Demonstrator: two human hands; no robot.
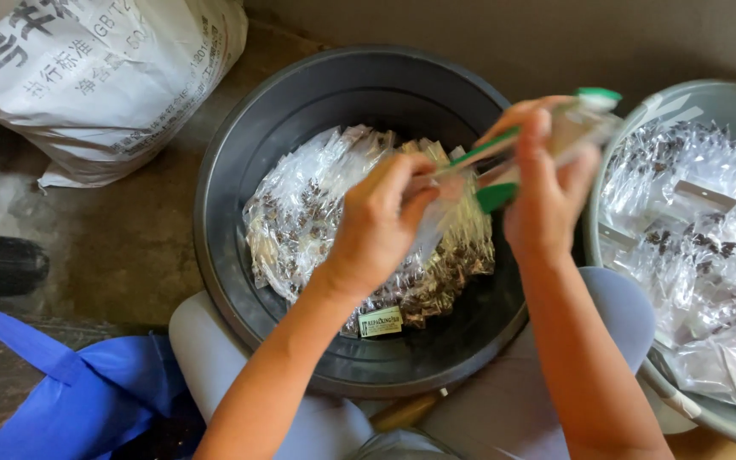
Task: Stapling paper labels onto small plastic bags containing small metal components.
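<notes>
Left hand (381,226): pinching a clear packet (462,183) with green strips, above the dark basin (232,255).
Right hand (547,183): gripping the packet's other end, blurred.
Basins: two; dark one centre, grey basin (730,106) right.
Contents: heaped clear packets of dark bits; uncountable.
Label (381,322): small, pale, rectangular, low in dark basin.
Sack (104,77): white, printed, top left.
Bag (70,392): blue, bottom left.
</notes>
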